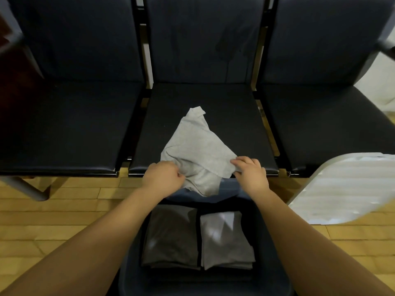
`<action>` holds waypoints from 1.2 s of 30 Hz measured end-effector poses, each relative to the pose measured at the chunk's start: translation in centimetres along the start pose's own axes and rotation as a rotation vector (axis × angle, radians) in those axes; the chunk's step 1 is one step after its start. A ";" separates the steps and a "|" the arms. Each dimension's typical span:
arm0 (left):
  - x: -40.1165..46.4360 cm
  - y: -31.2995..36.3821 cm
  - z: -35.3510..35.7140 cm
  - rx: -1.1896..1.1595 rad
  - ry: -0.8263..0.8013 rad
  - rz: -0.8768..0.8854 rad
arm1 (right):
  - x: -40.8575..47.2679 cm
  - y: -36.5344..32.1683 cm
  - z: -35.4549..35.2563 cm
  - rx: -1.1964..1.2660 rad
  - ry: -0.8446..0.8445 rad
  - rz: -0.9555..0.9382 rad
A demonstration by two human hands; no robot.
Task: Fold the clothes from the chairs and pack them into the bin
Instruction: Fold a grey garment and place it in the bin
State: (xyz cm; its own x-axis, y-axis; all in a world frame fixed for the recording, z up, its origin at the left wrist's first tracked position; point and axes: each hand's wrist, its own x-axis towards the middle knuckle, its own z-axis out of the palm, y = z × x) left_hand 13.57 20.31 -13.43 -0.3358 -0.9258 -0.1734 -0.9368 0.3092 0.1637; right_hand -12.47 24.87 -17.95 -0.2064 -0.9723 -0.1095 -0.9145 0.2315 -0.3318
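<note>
- head view, chairs: three dark chairs in a row; only the middle chair (pixel 213 107) has clothing on it, a light grey garment (pixel 192 146) lying crumpled on the seat with its near edge hanging over the seat front toward the bin; the left and right seats show no clothes
- head view, hands: left hand (pixel 163 176) has fingers curled into the garment's near left edge, bunching the cloth; right hand (pixel 250 169) pinches the near right corner between thumb and fingers; both grip the same piece, hands apart
- head view, bin: dark bin (pixel 265 231) sits on the wood floor (pixel 64 210) just in front of the middle chair, between the forearms; two folded stacks lie side by side inside, dark grey stack (pixel 171 238) on the left, light grey stack (pixel 226 240) on the right, touching or nearly so
- progress, my read: most of the job looks done; two stacks packed, one garment left unfolded; remaining: flatten it on the seat, fold it, place it in the bin
- off to the right a pale ribbed object (pixel 342 189); cannot tell what it is
</note>
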 end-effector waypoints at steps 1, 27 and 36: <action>0.2 0.4 0.0 0.021 0.006 -0.046 | 0.1 0.1 0.2 0.014 0.023 -0.007; -2.8 4.7 -4.1 -0.758 0.234 0.163 | -5.7 -9.3 -11.4 0.663 -0.042 -0.198; -9.3 7.0 -17.4 -1.338 0.186 -0.014 | -10.4 -13.7 -22.9 0.867 0.067 -0.237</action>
State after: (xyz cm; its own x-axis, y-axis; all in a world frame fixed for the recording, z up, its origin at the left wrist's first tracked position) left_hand 11.80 27.30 6.27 -0.2091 -0.9756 -0.0671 -0.0912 -0.0489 0.9946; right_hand -5.71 31.09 9.17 -0.0907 -0.9911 0.0973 -0.3581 -0.0587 -0.9318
